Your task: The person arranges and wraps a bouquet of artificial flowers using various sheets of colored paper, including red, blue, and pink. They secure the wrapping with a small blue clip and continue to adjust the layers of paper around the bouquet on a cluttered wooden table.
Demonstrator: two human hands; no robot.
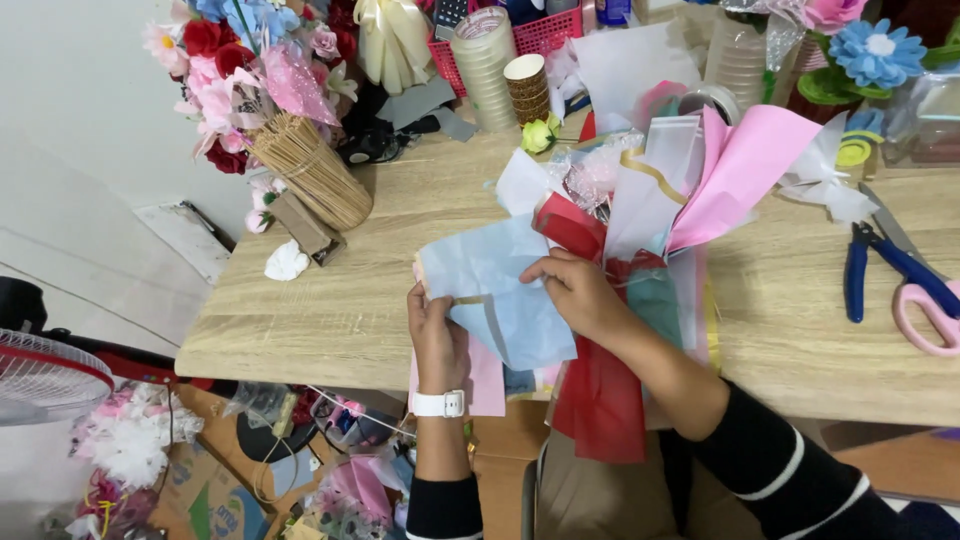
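While both hands work at the near edge of the wooden surface [380, 300], the left hand [436, 335] has its grip clenched on the edge of a pale blue wrapping sheet [500, 290], thumb and fingers pinching it at the left side. The right hand [580, 295] presses down on the same sheet where it meets the bunched waist of a paper bouquet, its grip closed on the sheet's fold there.

The sheet lies over the bouquet's near side, partly past the surface's edge. It looks thin, so a sharp tug between the two hands could tear or crease it. A red sheet [600, 400] hangs down from the waist over the person's lap, and it could slip free if the right hand lets go.

Just beyond, a pink sheet [745, 165] and white layers fan upward, and they may spring apart if pressure at the waist eases. To the right, blue-handled pliers [880, 265] and pink-handled scissors [925, 315] lie near the bouquet; a swung sheet could catch them.

Farther back, a bundle of wooden sticks [310, 165] leans by artificial flowers [235, 70], and a stack of clear tape rolls [485, 65] stands beside a red basket [540, 35]; a shoved bouquet might topple the stack.
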